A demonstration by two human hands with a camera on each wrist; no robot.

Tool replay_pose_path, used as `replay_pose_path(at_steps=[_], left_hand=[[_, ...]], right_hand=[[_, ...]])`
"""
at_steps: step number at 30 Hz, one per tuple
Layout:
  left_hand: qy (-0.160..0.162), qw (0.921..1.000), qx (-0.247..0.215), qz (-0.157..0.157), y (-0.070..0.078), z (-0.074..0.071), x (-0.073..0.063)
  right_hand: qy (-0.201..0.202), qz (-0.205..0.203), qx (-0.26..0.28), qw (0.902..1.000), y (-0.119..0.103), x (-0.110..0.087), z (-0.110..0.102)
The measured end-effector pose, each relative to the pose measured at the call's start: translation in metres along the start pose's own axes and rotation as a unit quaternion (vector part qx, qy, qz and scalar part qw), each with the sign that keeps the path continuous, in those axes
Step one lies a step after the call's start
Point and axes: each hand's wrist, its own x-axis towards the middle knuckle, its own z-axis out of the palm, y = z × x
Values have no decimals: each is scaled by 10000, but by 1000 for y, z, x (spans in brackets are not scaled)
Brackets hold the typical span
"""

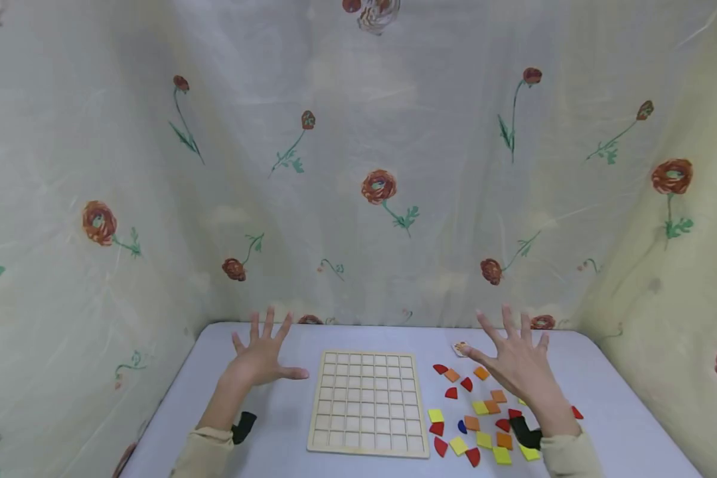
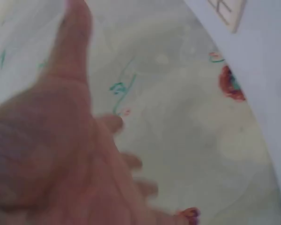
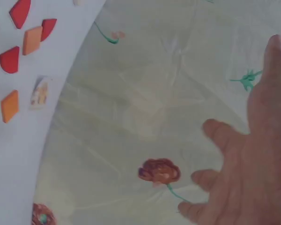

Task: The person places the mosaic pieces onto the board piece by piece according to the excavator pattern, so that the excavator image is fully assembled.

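Observation:
Both hands are held up over the white table with fingers spread, and neither holds anything. My left hand (image 1: 258, 358) is left of a wooden grid board (image 1: 368, 405), its thumb pointing toward the board. In the left wrist view the palm and thumb of the left hand (image 2: 61, 140) fill the left side. To the right of the board, my right hand (image 1: 516, 365) hovers above scattered flat pieces: red quarter-round pieces (image 1: 441, 447), yellow squares (image 1: 502, 455), orange squares (image 1: 471, 423) and a dark blue piece (image 1: 463, 427). The right wrist view shows the right hand (image 3: 253, 159) with fingers apart.
A small round piece with a printed picture (image 1: 460, 348) lies near the table's back edge. Pale curtains with printed flowers (image 1: 379, 187) hang behind and on both sides of the white table (image 1: 287, 425). Dark straps (image 1: 244, 427) show at both wrists.

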Motion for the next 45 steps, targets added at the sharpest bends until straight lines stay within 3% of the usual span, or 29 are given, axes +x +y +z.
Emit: replay_pose_path(at_steps=[3,7,12,16,21,24,39,45], left_hand=[[-396,9969,-323,599,-7,9,11],[-1056,9838,-599,1321,-19,32,23],[-1690,9696,-658,1642,-23,61,26],[-1942,9617,-546,1856,-21,76,23],[-2136,9587,-573,1789,-23,89,22],[-2208,9587,-608,1685,-25,93,21],[-2098,9653,-434,1491,-18,103,7],[-2062,9682,-520,1316,-15,109,1]], right_hand=[[-339,-144,536,9979,0,3,1],[-876,-420,1304,9867,4,2,12],[-1555,-520,1948,9670,13,-3,33],[-2071,-635,2162,9520,13,-11,49],[-2727,-705,2324,9310,7,-20,65],[-2917,-677,2313,9257,5,-24,72],[-3074,-1019,2202,9201,12,-30,79],[-2974,-660,2217,9263,8,-31,80]])
